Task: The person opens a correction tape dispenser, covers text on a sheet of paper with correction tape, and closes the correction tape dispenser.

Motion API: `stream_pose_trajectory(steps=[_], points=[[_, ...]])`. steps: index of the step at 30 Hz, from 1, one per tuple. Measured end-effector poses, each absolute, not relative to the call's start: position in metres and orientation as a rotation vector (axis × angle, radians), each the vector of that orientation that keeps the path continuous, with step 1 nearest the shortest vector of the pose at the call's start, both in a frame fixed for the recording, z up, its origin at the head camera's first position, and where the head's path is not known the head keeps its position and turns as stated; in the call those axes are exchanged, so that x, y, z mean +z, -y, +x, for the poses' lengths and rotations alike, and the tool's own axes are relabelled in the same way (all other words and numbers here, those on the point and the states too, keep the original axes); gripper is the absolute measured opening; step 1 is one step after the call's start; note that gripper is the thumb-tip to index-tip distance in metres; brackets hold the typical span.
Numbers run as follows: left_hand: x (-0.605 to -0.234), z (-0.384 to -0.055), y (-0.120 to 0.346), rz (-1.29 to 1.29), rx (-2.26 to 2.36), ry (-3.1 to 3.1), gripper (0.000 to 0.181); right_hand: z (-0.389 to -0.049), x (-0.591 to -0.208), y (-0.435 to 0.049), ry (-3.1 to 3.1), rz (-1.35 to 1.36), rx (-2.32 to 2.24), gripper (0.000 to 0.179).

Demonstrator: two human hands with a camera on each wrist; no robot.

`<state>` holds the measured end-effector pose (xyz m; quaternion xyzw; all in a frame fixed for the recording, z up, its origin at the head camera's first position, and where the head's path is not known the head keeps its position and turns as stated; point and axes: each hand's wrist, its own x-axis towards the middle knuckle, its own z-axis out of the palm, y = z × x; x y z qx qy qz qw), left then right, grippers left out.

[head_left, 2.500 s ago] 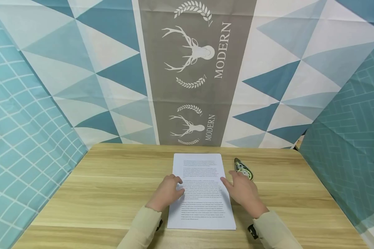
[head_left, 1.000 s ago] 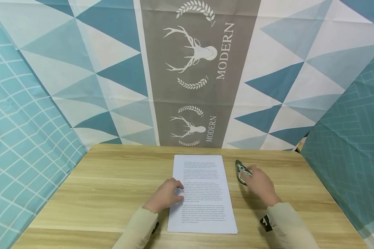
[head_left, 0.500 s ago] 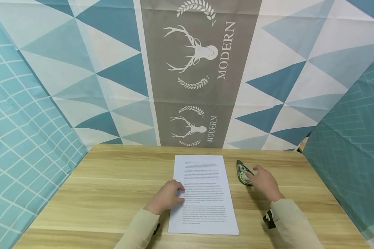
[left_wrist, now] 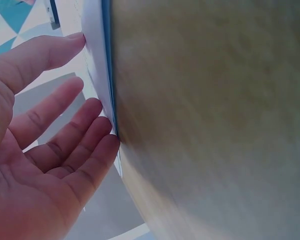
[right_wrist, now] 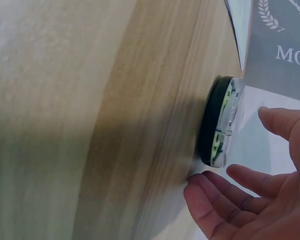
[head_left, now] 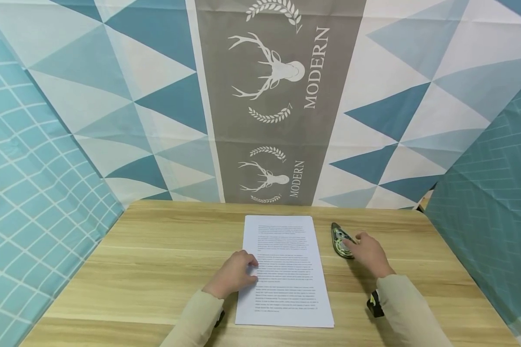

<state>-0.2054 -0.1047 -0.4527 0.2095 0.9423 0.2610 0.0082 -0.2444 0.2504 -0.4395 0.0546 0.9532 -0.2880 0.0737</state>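
Printed sheets of paper point(head_left: 286, 270) lie in a stack at the middle of the table. My left hand point(head_left: 234, 274) rests at the stack's left edge with fingers loosely bent; the left wrist view has the fingertips right at the edge of the sheets point(left_wrist: 97, 55). To the right of the stack lies a correction tape dispenser point(head_left: 339, 239), black and green with a clear cover. My right hand point(head_left: 368, 253) is beside it, thumb overlapping its near end. In the right wrist view the dispenser point(right_wrist: 221, 122) sits between the spread thumb and fingers, with nothing gripped.
The wooden table point(head_left: 156, 270) reaches back to a patterned cloth point(head_left: 260, 120) with deer heads and triangles. Blue-green cloths hang at the left point(head_left: 39, 168) and right point(head_left: 486, 217). Bands are worn on both wrists.
My right hand has moved right from the paper's edge to the dispenser, whose near end has shifted slightly toward me. The left hand has stayed at the paper's left edge.
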Motion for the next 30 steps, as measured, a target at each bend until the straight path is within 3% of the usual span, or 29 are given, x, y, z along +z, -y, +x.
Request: stream_pose_trajectory(steps=[20,30], points=[[-0.4532,-0.2052,0.1022,0.579,0.744,-2.942,0.026,-0.2506,-0.4456,-0.2485,-2.889,0.216,-0.867,0.051],[-0.4517,-0.2057,0.1019,0.571,0.743,-2.933,0.026,-0.2501,-0.4444,-0.2469,-2.859,0.281,-0.958,0.063]])
